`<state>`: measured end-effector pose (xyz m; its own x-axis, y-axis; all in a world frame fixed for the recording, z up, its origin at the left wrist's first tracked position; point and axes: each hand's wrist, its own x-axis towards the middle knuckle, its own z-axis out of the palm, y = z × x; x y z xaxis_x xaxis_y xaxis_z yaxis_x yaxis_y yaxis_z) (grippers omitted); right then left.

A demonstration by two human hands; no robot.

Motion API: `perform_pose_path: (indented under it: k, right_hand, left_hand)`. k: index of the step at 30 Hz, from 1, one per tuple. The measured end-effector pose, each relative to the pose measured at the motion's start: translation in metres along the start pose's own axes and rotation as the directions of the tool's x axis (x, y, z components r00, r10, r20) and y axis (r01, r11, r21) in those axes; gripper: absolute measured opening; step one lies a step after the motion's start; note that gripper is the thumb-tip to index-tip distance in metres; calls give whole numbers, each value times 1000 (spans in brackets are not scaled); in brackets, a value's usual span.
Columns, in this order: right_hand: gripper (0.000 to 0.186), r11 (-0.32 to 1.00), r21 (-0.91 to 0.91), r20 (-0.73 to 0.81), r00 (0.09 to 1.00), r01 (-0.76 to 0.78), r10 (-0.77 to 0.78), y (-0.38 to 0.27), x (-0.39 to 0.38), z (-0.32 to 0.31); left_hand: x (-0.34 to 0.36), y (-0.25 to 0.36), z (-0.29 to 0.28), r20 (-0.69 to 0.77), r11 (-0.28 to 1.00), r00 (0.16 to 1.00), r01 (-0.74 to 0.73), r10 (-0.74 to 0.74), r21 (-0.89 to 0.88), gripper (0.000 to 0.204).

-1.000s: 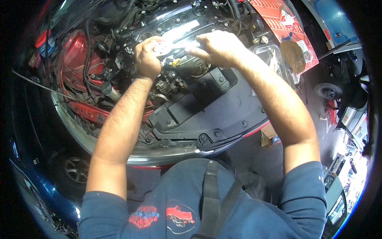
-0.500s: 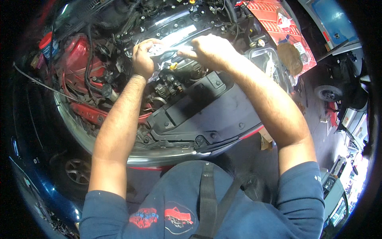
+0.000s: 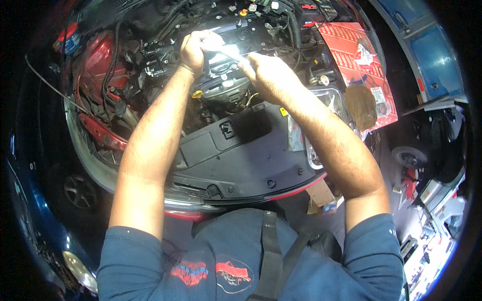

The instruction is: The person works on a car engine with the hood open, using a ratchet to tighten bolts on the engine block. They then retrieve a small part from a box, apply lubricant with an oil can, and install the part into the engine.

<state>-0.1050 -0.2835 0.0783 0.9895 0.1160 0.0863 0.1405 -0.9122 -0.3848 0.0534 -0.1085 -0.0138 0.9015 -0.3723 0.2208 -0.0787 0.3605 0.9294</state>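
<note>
My left hand (image 3: 195, 49) is closed over the far side of the engine, its fingers curled around one end of a shiny metal hand tool (image 3: 230, 51). Glare washes out that end, so its exact kind is unclear; it looks like a slim wrench or ratchet. The other end runs into my right hand (image 3: 266, 72), which grips it with the fingers wrapped round. Beneath both hands lies the black engine cover (image 3: 243, 34), bolted along its edges. A yellow dipstick loop (image 3: 197, 94) sticks up nearer to me, below my left wrist.
A black plastic panel (image 3: 241, 170) spans the front of the engine bay. To the right are a clear tray (image 3: 329, 94), a red box (image 3: 346, 50) and a brown round piece (image 3: 360, 107). A red-capped container (image 3: 69, 40) stands far left. An orange cap (image 3: 244, 12) tops the engine.
Both hands have shifted across the engine with the tool between them, the left one farther from me. The tool now slants down toward my right hand. My view has also moved slightly.
</note>
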Motion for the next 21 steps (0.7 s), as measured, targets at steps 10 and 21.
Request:
perform_pose_path:
  k: [10, 21]
  right_hand:
    - [27, 727, -523, 65, 871, 445, -486, 18, 85, -40]
    - [18, 911, -315, 454, 885, 265, -101, -30, 107, -21]
  left_hand:
    - [-47, -7, 42, -648, 971, 755, -217, 103, -98, 37]
    - [-18, -26, 45, -616, 941, 768, 55, 175, 335, 33]
